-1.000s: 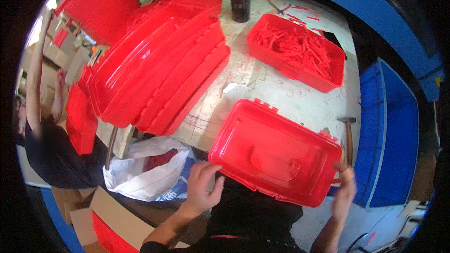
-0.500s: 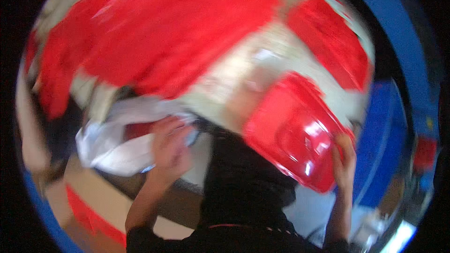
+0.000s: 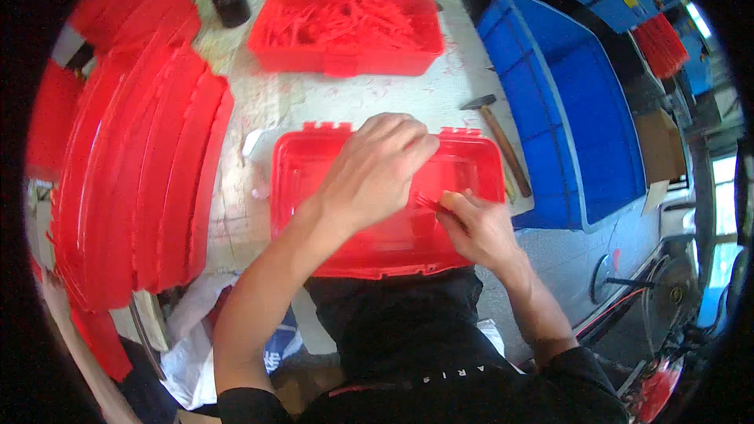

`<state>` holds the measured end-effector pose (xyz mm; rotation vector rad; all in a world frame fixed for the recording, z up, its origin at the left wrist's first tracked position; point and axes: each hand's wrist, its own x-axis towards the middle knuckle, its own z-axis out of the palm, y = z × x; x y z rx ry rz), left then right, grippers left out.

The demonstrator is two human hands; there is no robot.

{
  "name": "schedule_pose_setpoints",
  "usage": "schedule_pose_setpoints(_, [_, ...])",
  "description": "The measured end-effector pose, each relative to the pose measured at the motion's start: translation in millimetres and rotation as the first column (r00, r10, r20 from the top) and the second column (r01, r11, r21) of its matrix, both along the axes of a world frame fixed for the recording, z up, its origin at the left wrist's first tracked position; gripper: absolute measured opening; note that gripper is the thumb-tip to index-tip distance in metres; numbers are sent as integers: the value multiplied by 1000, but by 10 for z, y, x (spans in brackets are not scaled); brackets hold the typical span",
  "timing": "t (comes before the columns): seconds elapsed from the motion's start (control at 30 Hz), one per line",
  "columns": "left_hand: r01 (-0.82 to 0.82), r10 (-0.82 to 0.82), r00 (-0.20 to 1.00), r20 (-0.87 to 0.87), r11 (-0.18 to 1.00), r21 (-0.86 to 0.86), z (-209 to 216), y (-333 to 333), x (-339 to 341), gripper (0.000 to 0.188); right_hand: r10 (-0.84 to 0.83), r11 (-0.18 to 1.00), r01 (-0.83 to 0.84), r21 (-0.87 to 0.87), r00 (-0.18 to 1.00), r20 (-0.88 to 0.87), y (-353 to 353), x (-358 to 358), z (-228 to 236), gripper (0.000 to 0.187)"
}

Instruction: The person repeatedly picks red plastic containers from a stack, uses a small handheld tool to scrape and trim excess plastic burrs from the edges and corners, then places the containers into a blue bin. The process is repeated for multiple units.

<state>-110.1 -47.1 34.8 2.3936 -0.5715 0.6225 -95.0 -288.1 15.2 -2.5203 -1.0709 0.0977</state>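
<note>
A worn, pale workbench (image 3: 259, 110) seen from above, in a workshop with blue crates (image 3: 581, 126) at the right. A tall stack of red plastic lids (image 3: 149, 180) lies along the bench's left side. A red tray (image 3: 345, 27) filled with thin red strips sits at the far edge. Directly before the person lies a red plastic case (image 3: 314, 188), flat on the bench. The left hand (image 3: 373, 169) rests on it, fingers curled down. The right hand (image 3: 475, 224) pinches a thin red strip (image 3: 430, 204) against the case. A hammer (image 3: 495, 129) lies just right of the case.
</note>
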Motion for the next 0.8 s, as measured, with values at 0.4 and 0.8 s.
schedule_pose_setpoints(0.4, [-202,394,836,-383,869,452,-326,-97,939,36,217,438,627,645,622,-752,-1110,93,25,19])
schedule_pose_setpoints(0.8, [-489,774,537,-335,610,624,48,899,-126,49,30,931,166,324,853,-522,269,656,239,18])
